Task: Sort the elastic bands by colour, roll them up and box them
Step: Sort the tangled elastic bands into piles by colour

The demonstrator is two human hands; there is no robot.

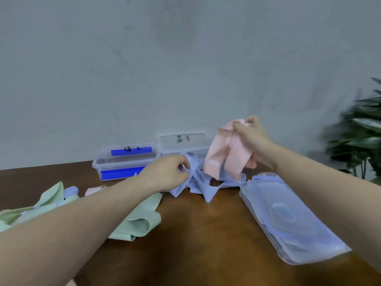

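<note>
Right hand (pixel 252 139) lifts the pink bands (pixel 228 153), fingers bunched round them; left hand (pixel 167 174) pinches the blue bands (pixel 203 182) just below, nearer the left hand, trailing toward the person.

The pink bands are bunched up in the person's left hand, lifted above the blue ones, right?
Not quite. In the head view the right hand holds the pink bands above the blue bands; the left hand pinches a blue one.

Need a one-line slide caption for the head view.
Right hand lifts pink bands while left hand pinches blue bands; green bands and two boxes wait.
</note>
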